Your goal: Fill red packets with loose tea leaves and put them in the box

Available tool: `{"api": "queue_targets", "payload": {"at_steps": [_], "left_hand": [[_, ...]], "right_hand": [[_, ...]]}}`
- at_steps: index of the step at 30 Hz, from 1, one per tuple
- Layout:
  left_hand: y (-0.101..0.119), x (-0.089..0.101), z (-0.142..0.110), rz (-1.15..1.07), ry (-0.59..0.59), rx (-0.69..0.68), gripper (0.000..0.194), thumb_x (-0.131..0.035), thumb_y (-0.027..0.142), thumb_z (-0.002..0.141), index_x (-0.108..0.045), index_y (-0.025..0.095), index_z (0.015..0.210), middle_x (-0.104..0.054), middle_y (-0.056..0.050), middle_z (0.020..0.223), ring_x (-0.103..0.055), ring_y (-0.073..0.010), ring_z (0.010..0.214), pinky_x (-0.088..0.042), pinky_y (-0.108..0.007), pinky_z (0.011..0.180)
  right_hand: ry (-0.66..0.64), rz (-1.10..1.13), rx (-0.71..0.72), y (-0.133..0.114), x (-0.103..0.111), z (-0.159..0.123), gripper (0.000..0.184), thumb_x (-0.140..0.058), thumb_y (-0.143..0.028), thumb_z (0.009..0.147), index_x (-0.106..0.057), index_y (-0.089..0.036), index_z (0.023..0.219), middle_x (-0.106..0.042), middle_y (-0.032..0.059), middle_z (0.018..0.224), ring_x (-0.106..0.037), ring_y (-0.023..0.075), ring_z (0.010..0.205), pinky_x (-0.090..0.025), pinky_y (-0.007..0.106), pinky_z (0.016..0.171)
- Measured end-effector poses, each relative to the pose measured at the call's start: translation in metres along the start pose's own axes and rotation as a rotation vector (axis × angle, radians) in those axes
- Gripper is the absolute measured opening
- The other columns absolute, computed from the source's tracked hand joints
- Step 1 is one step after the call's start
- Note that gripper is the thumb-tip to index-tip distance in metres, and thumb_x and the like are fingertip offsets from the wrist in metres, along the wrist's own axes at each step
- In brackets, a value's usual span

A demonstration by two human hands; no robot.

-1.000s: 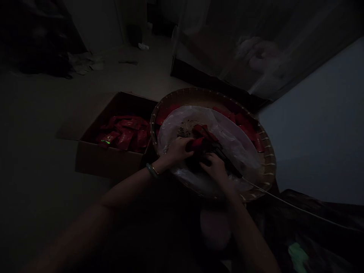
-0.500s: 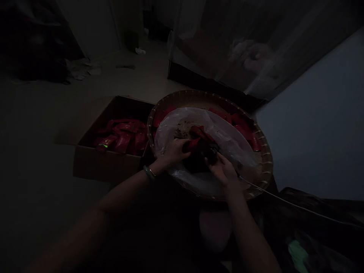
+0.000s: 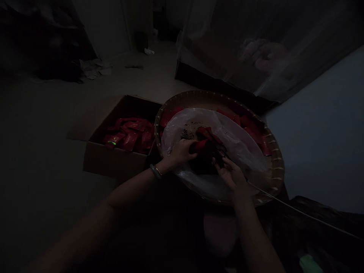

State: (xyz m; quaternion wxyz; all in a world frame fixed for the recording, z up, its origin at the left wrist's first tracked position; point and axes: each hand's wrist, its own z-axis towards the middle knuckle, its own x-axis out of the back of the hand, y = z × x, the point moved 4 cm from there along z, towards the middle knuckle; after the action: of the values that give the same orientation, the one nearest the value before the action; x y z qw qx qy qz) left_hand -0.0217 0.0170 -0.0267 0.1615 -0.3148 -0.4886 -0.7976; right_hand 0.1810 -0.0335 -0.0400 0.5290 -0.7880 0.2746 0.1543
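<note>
The scene is very dark. A round woven basket (image 3: 273, 178) holds a clear plastic sheet (image 3: 241, 148) with loose dark bits and several red packets. My left hand (image 3: 182, 151), with a bangle at the wrist, is closed on a red packet (image 3: 200, 145) over the middle of the sheet. My right hand (image 3: 231, 174) sits just right of it, fingers curled at a dark heap (image 3: 206, 161) beside the packet; what those fingers hold is hidden in shadow.
A cardboard box (image 3: 113, 161) with several red packets (image 3: 129, 134) stands left of the basket on the floor. A white cord (image 3: 298, 212) runs off to the right. A pale surface (image 3: 327, 132) lies at the right. Scraps litter the far floor.
My right hand has slid slightly right and down, away from the packet's top. My left hand keeps its hold on the red packet. The view shifted a little.
</note>
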Motion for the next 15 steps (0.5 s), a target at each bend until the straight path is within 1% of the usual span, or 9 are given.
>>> {"api": "queue_targets", "payload": {"at_steps": [4, 7, 10, 12, 15], "left_hand": [[0.001, 0.002, 0.000, 0.001, -0.020, 0.010, 0.047, -0.068, 0.027, 0.071, -0.060, 0.014, 0.115, -0.069, -0.007, 0.104, -0.062, -0.0199, 0.090, -0.046, -0.032, 0.082], [0.003, 0.002, -0.001, 0.013, -0.035, 0.015, 0.047, -0.068, 0.027, 0.071, -0.060, 0.014, 0.115, -0.068, -0.008, 0.104, -0.061, -0.0207, 0.091, -0.046, -0.032, 0.083], [0.004, 0.001, -0.001, 0.033, -0.080, -0.003, 0.047, -0.069, 0.026, 0.070, -0.059, 0.015, 0.116, -0.067, -0.007, 0.105, -0.060, -0.0215, 0.093, -0.045, -0.033, 0.083], [0.003, -0.001, -0.001, 0.046, -0.108, -0.012, 0.048, -0.069, 0.026, 0.070, -0.059, 0.015, 0.116, -0.067, -0.007, 0.105, -0.058, -0.0221, 0.094, -0.045, -0.033, 0.083], [0.003, -0.004, -0.002, 0.047, -0.142, -0.032, 0.048, -0.068, 0.026, 0.070, -0.059, 0.017, 0.116, -0.067, -0.006, 0.104, -0.058, -0.0218, 0.094, -0.045, -0.032, 0.083]], "right_hand": [[0.044, 0.000, -0.037, 0.002, 0.003, 0.003, 0.015, -0.058, -0.014, 0.075, -0.068, -0.020, 0.085, -0.073, 0.0006, 0.090, -0.068, 0.0135, 0.089, -0.057, 0.027, 0.086], [0.032, -0.016, -0.030, -0.001, 0.001, 0.002, 0.011, -0.057, -0.020, 0.078, -0.067, -0.022, 0.083, -0.073, 0.0007, 0.088, -0.068, 0.0145, 0.090, -0.057, 0.029, 0.088], [-0.011, -0.112, -0.030, -0.010, -0.007, -0.004, 0.011, -0.058, -0.022, 0.075, -0.067, -0.022, 0.082, -0.073, 0.0016, 0.091, -0.066, 0.0161, 0.096, -0.054, 0.031, 0.092], [-0.074, -0.209, -0.034, -0.020, -0.015, -0.010, 0.017, -0.059, -0.020, 0.070, -0.067, -0.022, 0.084, -0.072, 0.0026, 0.095, -0.064, 0.0177, 0.102, -0.051, 0.032, 0.096], [-0.143, -0.390, -0.046, -0.035, -0.028, -0.020, 0.036, -0.062, -0.013, 0.061, -0.067, -0.023, 0.095, -0.070, 0.0021, 0.103, -0.063, 0.0180, 0.104, -0.048, 0.030, 0.098]]}}
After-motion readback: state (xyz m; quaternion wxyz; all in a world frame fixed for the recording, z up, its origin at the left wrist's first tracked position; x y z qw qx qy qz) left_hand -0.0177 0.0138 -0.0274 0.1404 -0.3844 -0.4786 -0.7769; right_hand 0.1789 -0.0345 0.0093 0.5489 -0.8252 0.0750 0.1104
